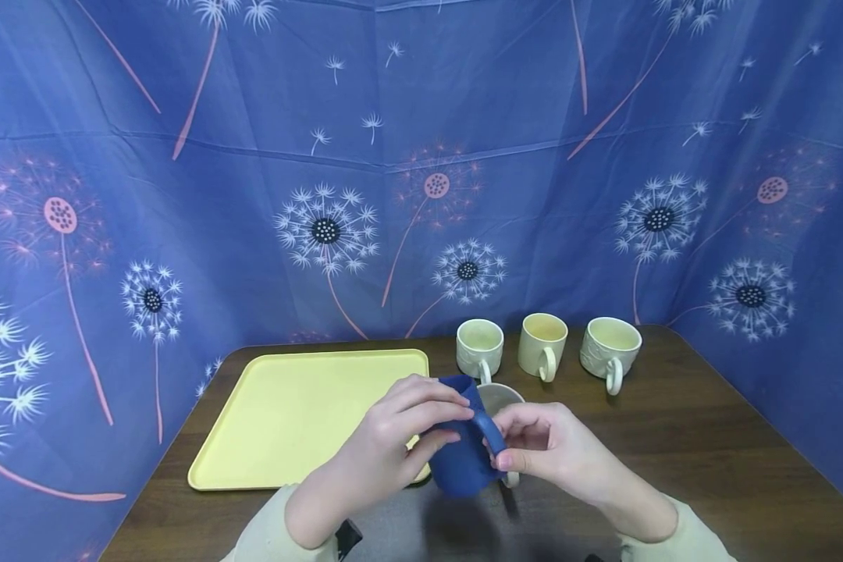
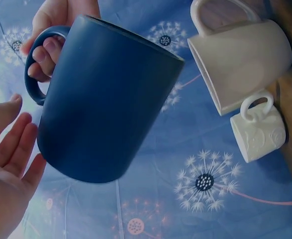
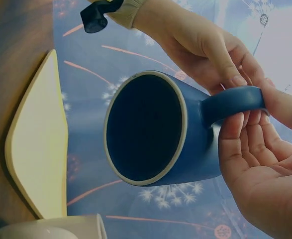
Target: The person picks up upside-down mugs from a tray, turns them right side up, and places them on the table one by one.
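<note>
A dark blue mug [image 1: 461,460] is held tilted above the table, its mouth up and away in the head view. My right hand [image 1: 565,453] pinches its handle [image 3: 235,102] between thumb and curled fingers. On the other side, my left hand [image 1: 400,429] has its fingers and thumb spread loosely by the mug, fingertips close to the handle side. The left wrist view shows the left hand [image 2: 9,164] with extended fingers beside the lower wall of the mug [image 2: 106,104]. Seen from the right wrist, the round base [image 3: 146,129] has a pale ring at its edge.
Just behind the blue mug stands a pale mug [image 1: 500,396], partly hidden. Farther back are three cream mugs [image 1: 479,347], [image 1: 534,355], [image 1: 607,355] in a row. A yellow tray [image 1: 309,414] lies on the dark wooden table [image 1: 709,453] at left. A blue dandelion-print cloth [image 1: 421,94] hangs behind.
</note>
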Available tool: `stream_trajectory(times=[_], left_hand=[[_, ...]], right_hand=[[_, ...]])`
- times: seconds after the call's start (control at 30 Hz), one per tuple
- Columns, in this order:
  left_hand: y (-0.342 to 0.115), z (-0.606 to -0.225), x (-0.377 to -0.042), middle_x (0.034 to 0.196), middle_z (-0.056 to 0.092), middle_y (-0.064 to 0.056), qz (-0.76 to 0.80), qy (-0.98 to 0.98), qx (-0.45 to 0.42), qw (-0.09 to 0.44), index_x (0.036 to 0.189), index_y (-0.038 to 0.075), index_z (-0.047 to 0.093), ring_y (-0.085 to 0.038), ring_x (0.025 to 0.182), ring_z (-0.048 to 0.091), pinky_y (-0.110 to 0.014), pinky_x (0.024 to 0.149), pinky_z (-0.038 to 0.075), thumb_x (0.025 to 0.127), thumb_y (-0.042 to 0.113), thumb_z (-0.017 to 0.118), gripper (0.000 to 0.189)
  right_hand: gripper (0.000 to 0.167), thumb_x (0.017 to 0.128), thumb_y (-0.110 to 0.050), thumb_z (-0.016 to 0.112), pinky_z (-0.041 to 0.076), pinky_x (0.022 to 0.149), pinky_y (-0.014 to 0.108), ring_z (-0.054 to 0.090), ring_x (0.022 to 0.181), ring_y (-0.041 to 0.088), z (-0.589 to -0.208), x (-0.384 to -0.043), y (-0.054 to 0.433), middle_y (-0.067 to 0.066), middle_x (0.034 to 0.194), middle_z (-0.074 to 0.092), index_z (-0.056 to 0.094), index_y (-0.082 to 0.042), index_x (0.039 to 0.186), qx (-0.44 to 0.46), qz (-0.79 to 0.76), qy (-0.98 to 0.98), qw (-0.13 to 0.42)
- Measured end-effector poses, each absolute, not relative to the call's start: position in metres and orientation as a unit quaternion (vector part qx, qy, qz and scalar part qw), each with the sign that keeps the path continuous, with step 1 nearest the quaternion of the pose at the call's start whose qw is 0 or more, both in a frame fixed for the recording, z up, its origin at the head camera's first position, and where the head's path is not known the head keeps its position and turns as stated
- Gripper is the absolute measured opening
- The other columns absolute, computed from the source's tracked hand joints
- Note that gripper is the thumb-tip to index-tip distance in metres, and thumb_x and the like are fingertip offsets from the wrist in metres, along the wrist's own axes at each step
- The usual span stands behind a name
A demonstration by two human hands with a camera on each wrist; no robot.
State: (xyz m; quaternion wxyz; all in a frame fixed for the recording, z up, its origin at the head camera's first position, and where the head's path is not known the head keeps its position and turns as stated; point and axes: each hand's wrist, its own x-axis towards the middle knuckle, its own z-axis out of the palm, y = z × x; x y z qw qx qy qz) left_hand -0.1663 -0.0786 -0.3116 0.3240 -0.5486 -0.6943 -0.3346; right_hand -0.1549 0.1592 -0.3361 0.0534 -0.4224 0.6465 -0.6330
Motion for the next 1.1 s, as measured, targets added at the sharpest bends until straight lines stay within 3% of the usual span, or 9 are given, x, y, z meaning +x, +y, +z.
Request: stream_trajectory(times=[0.23,0.47,1.1], left_hand=[[-0.087,-0.309,-0.167,0.106,0.066,-0.006,-0.346,-0.701,-0.524,0.338,0.105,0.005,0.067,-0.017,0.103,0.059,-0.026,0.093,0.047,0.074,0.0,0.076,0.033],[-0.096,-0.318,-0.171,0.108,0.063,-0.006,-0.347,-0.722,-0.491,0.341,0.106,0.007,0.066,-0.017,0.103,0.058,-0.021,0.091,0.046,0.084,0.008,0.07,0.022],[-0.118,-0.35,-0.17,0.109,0.062,0.001,-0.334,-0.781,-0.427,0.31,0.112,0.011,0.063,-0.016,0.103,0.057,-0.021,0.093,0.041,0.079,0.006,0.073,0.035]], right_hand=[[0.022,0.084,0.011,0.06,0.054,0.072,0.029,0.066,0.083,0.013,-0.328,-0.154,0.171,0.004,0.092,0.069,0.062,0.002,0.104,-0.386,-0.625,0.677,0.028],[0.03,0.084,0.014,0.058,0.054,0.072,0.028,0.065,0.083,0.014,-0.323,-0.156,0.187,0.0,0.095,0.068,0.063,-0.004,0.107,-0.378,-0.622,0.686,-0.028],[0.028,0.083,0.018,0.057,0.052,0.071,0.019,0.065,0.082,0.007,-0.337,-0.17,0.235,-0.003,0.091,0.069,0.061,-0.001,0.103,-0.3,-0.61,0.722,-0.134]])
